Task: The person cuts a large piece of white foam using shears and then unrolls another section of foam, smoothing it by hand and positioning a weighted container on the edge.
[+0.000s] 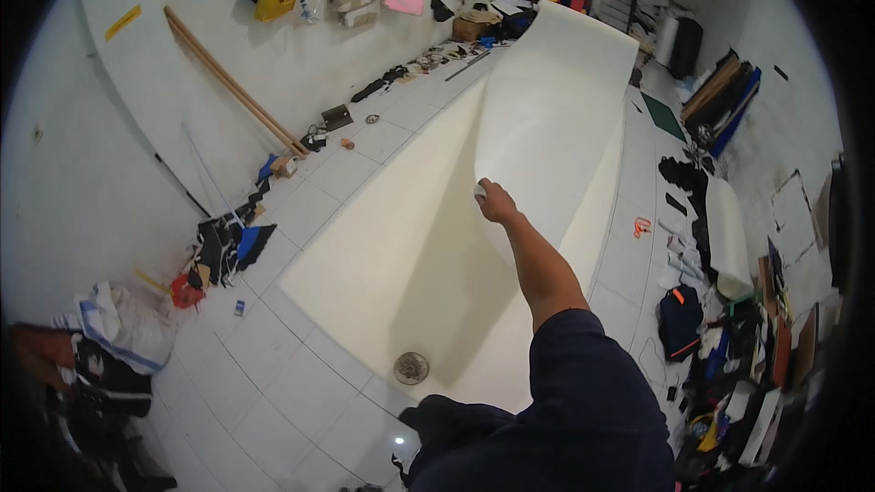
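Note:
My right hand (495, 202) is closed on the left edge of a large white flexible sheet (556, 118), possibly foam. That sheet is lifted and curves away from me toward the far end of the room. Beneath it, a cream sheet (365, 264) lies flat on the tiled floor, with a shadow cast over its middle. A round, dark metallic disc (411, 368) rests on the flat sheet near its close end. My right arm reaches forward in a dark sleeve. The left hand is out of sight.
Wooden strips (232, 82) lean on the left wall. A white sack (128, 326) stands at the lower left. Along the right wall lie a rolled cream sheet (729, 237), a dark bag (680, 322) and piled scraps. Orange-handled scissors (642, 228) lie on the floor tiles.

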The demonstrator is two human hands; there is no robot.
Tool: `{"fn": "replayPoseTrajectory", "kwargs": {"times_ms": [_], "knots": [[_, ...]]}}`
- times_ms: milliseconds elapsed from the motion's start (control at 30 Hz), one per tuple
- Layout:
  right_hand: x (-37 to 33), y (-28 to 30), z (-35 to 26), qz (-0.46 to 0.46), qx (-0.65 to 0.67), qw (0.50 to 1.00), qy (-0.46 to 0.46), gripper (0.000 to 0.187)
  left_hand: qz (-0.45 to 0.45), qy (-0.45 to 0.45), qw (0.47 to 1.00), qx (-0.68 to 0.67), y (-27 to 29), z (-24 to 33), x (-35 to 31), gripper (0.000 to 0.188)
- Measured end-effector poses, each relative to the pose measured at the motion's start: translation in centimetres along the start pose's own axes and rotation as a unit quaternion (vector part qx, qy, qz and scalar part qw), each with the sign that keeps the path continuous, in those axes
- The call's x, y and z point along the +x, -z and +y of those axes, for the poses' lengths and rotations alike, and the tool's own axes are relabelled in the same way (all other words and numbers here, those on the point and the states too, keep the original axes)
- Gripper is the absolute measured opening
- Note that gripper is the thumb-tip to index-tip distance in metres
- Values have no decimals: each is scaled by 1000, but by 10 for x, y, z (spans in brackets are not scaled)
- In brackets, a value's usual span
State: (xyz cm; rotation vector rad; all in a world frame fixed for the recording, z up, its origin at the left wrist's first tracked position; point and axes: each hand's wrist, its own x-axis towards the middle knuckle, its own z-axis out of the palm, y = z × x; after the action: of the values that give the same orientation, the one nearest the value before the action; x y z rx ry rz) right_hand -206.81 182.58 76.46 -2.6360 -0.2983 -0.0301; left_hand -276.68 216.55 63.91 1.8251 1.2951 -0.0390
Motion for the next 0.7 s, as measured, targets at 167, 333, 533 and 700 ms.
{"fn": "replayPoseTrajectory", "kwargs": {"times_ms": [167, 333, 533, 700], "knots": [[21, 10, -94, 41, 40, 998, 39, 31, -32, -23, 997, 60, 76, 9, 88, 31], [12, 37, -188, 81, 39, 994, 68, 26, -62, -61, 986, 145, 145, 0, 179, 32], [-37, 64, -267, 127, 48, 986, 100, 23, -87, -233, 931, 267, 221, -30, 315, 33], [-133, 95, -283, 257, 23, 960, 108, 25, -289, -278, 880, 253, 134, 132, 317, 30]]}}
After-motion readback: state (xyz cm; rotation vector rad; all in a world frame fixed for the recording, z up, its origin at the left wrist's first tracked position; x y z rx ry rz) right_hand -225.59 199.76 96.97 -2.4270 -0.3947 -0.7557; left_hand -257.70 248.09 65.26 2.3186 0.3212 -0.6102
